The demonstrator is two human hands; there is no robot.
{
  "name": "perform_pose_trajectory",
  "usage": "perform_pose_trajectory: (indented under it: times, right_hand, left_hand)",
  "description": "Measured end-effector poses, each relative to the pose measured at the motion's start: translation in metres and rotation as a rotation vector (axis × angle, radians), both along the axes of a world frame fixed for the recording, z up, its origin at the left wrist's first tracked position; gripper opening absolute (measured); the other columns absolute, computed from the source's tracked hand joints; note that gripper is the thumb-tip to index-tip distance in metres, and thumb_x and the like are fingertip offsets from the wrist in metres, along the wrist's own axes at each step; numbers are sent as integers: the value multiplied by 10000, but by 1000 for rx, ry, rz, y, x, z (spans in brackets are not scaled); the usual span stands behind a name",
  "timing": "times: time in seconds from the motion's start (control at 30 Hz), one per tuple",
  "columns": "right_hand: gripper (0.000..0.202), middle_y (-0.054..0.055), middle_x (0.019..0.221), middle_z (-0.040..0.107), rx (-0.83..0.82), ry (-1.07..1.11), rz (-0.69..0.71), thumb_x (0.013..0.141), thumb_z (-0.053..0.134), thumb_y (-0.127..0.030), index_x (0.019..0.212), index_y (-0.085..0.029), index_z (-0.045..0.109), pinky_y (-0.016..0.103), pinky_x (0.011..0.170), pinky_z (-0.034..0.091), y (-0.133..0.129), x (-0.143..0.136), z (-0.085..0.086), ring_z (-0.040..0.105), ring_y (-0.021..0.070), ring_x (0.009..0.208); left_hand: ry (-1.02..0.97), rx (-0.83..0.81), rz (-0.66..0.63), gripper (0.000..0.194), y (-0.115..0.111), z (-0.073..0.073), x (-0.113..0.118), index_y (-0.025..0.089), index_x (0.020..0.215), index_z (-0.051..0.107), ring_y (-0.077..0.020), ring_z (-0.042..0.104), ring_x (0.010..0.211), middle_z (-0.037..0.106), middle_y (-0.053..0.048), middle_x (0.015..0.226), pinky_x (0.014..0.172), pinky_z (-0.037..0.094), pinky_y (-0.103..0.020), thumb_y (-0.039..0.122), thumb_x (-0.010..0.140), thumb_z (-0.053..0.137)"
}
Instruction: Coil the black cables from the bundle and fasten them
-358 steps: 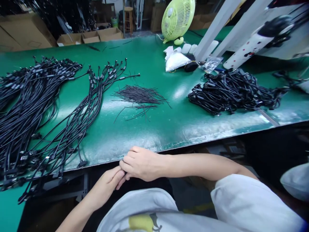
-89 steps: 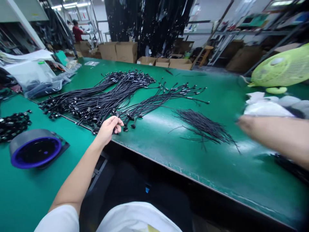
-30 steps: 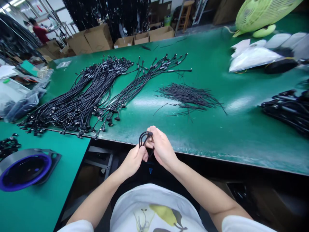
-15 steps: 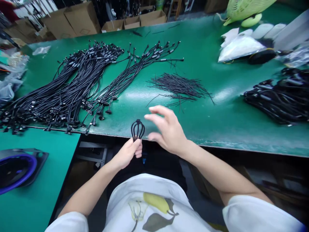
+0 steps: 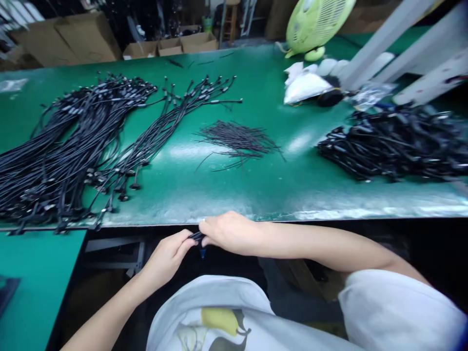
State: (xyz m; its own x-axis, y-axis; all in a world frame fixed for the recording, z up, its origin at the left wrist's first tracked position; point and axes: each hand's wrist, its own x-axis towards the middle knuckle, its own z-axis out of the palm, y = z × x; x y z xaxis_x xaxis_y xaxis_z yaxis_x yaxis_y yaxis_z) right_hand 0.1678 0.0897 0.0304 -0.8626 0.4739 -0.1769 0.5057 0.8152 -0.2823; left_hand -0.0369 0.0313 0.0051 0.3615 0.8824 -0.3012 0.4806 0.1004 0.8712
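Black cable (image 5: 197, 236), one, mostly hidden, probably folded; held on the near side of the strip pile (image 5: 237, 137), just off the tabletop (image 5: 278, 200). Left hand (image 5: 166, 257): grip pinching one end. Right hand (image 5: 229, 234): grip closed about the other. Left of strip pile: long cables (image 5: 86, 144). Right of it: bundled cables (image 5: 395, 146). Beyond, rightward: green fan (image 5: 317, 27).
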Motion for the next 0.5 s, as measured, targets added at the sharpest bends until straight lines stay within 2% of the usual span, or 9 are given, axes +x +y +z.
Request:
perform_pose_trajectory:
  times: [0.03, 0.1, 0.23, 0.3, 0.43, 0.5]
  right_hand:
    - [382, 59, 817, 646, -119, -14, -28, 972, 427, -490, 966, -140, 579, 263, 527, 280, 2, 0, 1, 578, 155, 654]
    - [379, 45, 803, 654, -288, 30, -18, 981, 405, -488, 970, -155, 585, 249, 540, 290, 9, 2, 2, 588, 151, 671]
    - [309, 15, 821, 657, -442, 108, 21, 1009, 368, -387, 947, -191, 600, 233, 596, 344, 19, 8, 0, 580, 132, 710]
    - [268, 24, 857, 655, -352, 133, -3, 1001, 403, -356, 949, -186, 604, 242, 644, 368, 15, 9, -6, 575, 138, 758]
    - [271, 90, 914, 634, 65, 204, -22, 1002, 359, -253, 987, -143, 607, 316, 695, 379, -2, 7, -17, 537, 185, 793]
    - [277, 83, 892, 634, 104, 217, -3, 1000, 361, -254, 992, -142, 614, 325, 686, 384, -6, 6, -20, 531, 189, 772]
  left_hand:
    - [39, 54, 3, 246, 0, -1, 1, 202, 747, 587, -153, 459, 630, 549, 1, 692, 616, 320, -264, 340, 927, 492]
    - [64, 135, 13, 200, 1, -4, 2, 218, 737, 609, -168, 470, 612, 564, -3, 673, 610, 317, -269, 311, 899, 537]
    - [54, 252, 30, 158, 4, -9, 4, 233, 705, 640, -187, 449, 594, 544, -22, 639, 597, 306, -282, 303, 844, 614]
    - [21, 195, 28, 167, 6, -10, 5, 230, 722, 649, -186, 450, 609, 550, -27, 658, 602, 315, -278, 325, 854, 610]
    - [-156, -161, -29, 301, 15, -6, 6, 198, 842, 647, -154, 391, 604, 488, -7, 663, 590, 325, -265, 446, 923, 497]
    - [-253, -317, -56, 394, 17, -6, 7, 171, 857, 634, -135, 339, 583, 403, 17, 623, 570, 309, -260, 513, 928, 454]
